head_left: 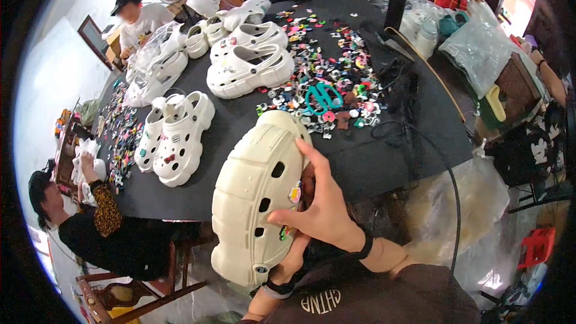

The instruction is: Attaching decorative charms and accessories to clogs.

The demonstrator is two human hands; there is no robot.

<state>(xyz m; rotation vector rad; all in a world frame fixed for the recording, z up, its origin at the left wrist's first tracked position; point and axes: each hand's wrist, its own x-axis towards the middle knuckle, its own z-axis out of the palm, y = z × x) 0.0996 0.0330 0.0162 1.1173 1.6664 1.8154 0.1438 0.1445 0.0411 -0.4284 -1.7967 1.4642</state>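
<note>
A cream foam clog (240, 198) with a thick ridged sole stands tilted on its side in front of me, just past the table's near edge. My right hand (321, 204) grips it from the right, thumb pressed by the side holes and index finger along the upper edge. Lower down, my left hand (291, 264) holds the clog near the strap rivet; most of its fingers are hidden behind the shoe. Two small shoe charms show on the clog: a yellow, pink and white one (295, 193) and a green and red one (284, 233).
On the black table (420, 162) lie a white charm-decorated clog pair (180, 138), more white clogs (252, 66), heaped loose charms (336, 60) and teal loops like scissor handles (324, 98). A black cable (453, 204) hangs at right. Co-workers sit at left (102, 234) and far left (141, 27).
</note>
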